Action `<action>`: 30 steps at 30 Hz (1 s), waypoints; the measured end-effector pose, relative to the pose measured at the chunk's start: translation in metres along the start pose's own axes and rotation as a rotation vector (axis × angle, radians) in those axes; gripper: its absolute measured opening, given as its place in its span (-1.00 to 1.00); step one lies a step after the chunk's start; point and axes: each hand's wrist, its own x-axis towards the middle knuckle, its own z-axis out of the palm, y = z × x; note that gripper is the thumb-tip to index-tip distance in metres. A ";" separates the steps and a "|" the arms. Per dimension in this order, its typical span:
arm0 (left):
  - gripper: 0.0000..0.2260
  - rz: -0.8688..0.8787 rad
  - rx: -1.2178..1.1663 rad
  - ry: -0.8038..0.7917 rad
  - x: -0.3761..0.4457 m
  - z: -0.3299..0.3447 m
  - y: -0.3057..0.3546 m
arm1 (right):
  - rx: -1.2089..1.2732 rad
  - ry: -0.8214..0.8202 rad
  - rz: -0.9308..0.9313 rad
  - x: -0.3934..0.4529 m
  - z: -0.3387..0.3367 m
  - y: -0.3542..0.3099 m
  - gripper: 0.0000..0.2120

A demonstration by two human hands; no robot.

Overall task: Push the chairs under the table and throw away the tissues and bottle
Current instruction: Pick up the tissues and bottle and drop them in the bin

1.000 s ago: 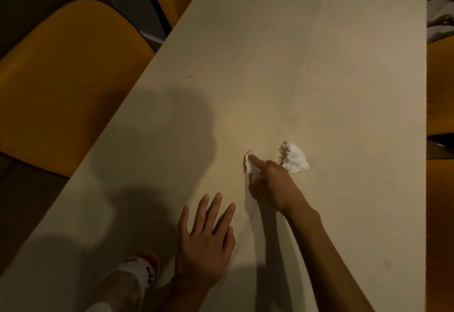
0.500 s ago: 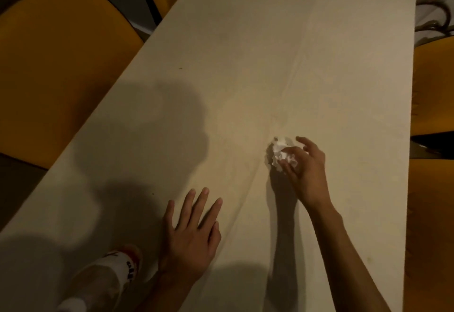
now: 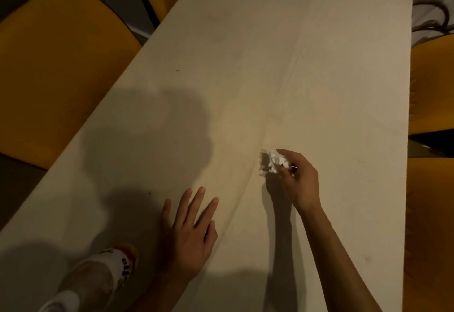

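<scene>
Beige table (image 3: pixel 245 66) bears lying bottle (image 3: pixel 98 279); left hand (image 3: pixel 189 233) flat; right hand (image 3: pixel 298 181) grips tissues (image 3: pixel 274 161).

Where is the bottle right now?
In the head view, the bottle lies on its side at the bottom-left corner of the table, just left of the flat left hand.
</scene>
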 end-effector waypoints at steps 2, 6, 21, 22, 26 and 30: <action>-0.52 -0.011 0.019 0.002 0.003 -0.002 0.000 | 0.064 -0.002 0.070 -0.002 -0.001 -0.005 -0.78; -0.53 -0.016 0.038 0.017 0.005 -0.004 -0.001 | 0.128 -0.012 0.135 -0.023 -0.012 -0.010 -0.82; -0.82 -0.172 -0.500 -0.348 -0.007 -0.060 -0.007 | 0.273 0.096 0.261 -0.153 -0.064 -0.062 -0.83; -0.84 -0.256 -0.662 -0.390 -0.013 -0.075 -0.002 | 0.284 0.105 0.266 -0.163 -0.069 -0.069 -0.84; -0.85 -0.327 -1.038 -0.374 -0.040 -0.134 0.021 | 0.335 0.131 0.238 -0.195 -0.087 -0.100 -0.81; -0.86 -0.281 -1.307 -0.457 -0.051 -0.198 0.051 | 0.390 0.146 0.164 -0.218 -0.105 -0.136 -0.81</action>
